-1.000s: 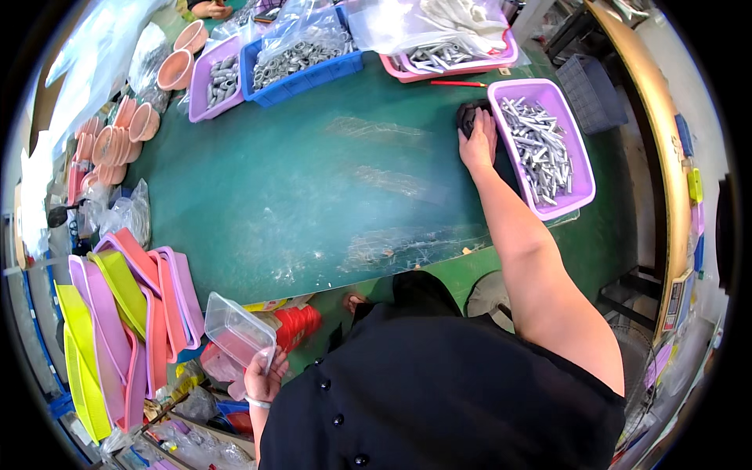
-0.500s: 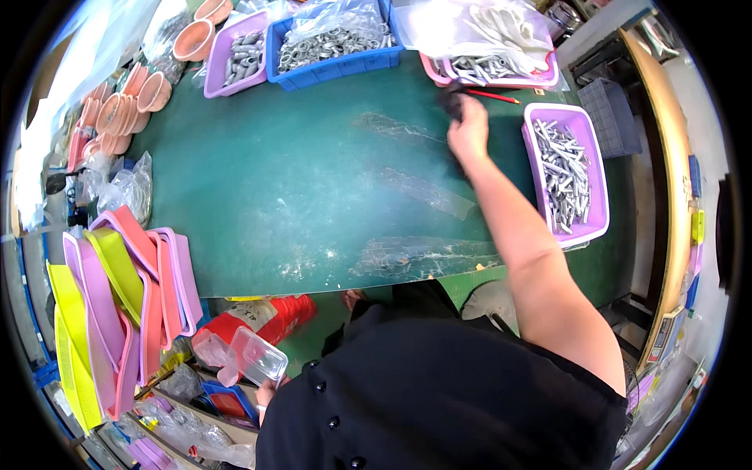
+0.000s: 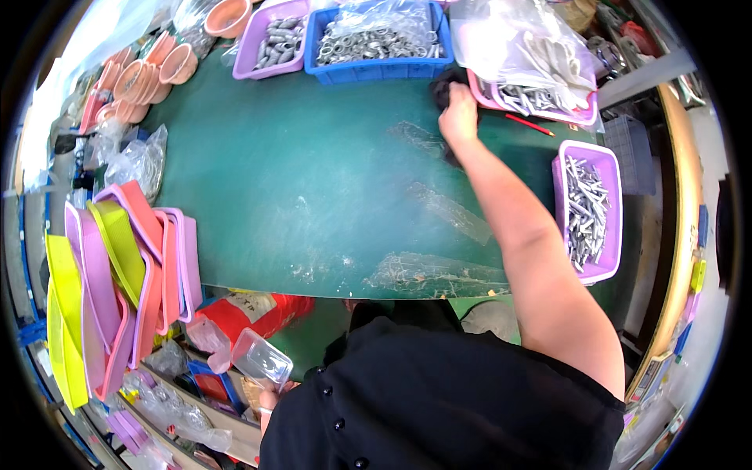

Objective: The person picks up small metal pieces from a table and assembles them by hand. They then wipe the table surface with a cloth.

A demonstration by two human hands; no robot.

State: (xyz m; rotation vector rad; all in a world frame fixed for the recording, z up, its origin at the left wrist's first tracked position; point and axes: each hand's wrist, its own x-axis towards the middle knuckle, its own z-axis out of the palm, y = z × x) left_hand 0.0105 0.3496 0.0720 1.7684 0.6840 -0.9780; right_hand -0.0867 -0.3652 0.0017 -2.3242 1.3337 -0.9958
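Note:
Near the far side of the green table (image 3: 313, 204), my right hand (image 3: 460, 117) is closed on a crumpled black cloth (image 3: 445, 88). That hand lies beside the left corner of a pink tray (image 3: 487, 95) of metal pieces and near a blue bin (image 3: 380, 72) of metal rings. A red pencil (image 3: 531, 125) rests right of the hand. Low on the left, next to my body, my left hand (image 3: 270, 398) grips a clear plastic box (image 3: 262, 360) by its near end; most of its fingers are hidden.
A purple basket (image 3: 615, 211) of metal tubes stands at the right edge. Nested coloured baskets (image 3: 129, 290) lean at the left. Orange cups (image 3: 141, 82) and a purple tray (image 3: 244, 55) of grey parts sit at the far left. A red sack (image 3: 266, 313) lies below the table edge.
The whole view has shifted. My right hand, with the black cloth, has moved left along the table, away from the red pencil and toward the blue bin. My left hand keeps the clear box.

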